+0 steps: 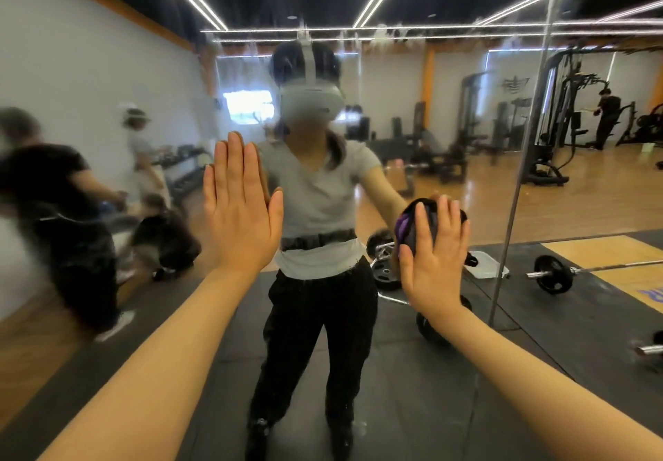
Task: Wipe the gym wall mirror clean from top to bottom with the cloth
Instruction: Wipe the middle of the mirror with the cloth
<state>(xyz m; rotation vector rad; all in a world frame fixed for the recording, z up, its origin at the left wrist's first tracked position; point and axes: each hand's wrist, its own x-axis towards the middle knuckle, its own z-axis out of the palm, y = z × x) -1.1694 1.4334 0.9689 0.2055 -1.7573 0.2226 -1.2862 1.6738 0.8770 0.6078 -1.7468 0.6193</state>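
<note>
mirror (466, 120): we face it, streaks near its top
left hand (240, 209): ours, flat on mirror, fingers straight
right hand (432, 260): ours, presses dark cloth (412, 225) against mirror

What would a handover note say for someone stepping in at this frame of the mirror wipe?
Left hand: open, flat with fingers straight, palm against the mirror, holding nothing.
Right hand: presses a bunched dark and purple cloth against the glass at about chest height, fingers spread over it.
Done: cannot say how much is wiped; smears and streaks show along the upper glass, and the left part looks hazy.
Left: go back up to the smeared upper band, then work downward to the bottom edge.
</note>
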